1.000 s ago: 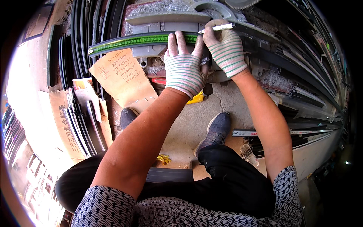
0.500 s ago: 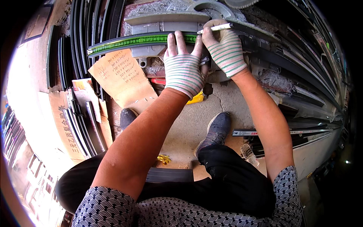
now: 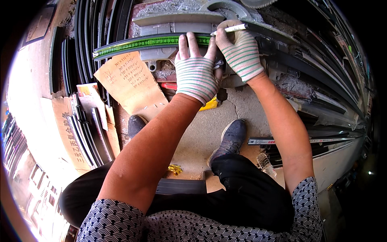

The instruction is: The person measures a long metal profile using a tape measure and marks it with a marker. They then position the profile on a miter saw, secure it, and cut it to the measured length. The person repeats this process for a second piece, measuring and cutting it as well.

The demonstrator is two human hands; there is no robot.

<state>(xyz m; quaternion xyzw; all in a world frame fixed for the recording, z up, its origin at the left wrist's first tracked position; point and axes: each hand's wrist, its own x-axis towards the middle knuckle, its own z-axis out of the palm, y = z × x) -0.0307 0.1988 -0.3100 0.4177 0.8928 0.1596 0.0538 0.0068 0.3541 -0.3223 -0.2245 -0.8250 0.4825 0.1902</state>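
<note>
My left hand (image 3: 196, 71), in a striped knit glove, presses flat on a green measuring tape (image 3: 137, 42) stretched along a dark metal strip on a grey saw bench (image 3: 177, 19). The fingers point away from me. My right hand (image 3: 238, 50), gloved the same way, grips a white marker pen (image 3: 230, 28) with its tip touching the strip just right of my left fingers. A dark profile bar (image 3: 278, 34) runs on to the right from under the pen.
A piece of brown cardboard (image 3: 131, 82) with handwriting leans below the tape. Bundles of black strips (image 3: 86, 44) lie at the left, long dark profiles (image 3: 322, 92) at the right. A yellow tool (image 3: 209, 105) lies by my feet (image 3: 229, 135) on cracked concrete.
</note>
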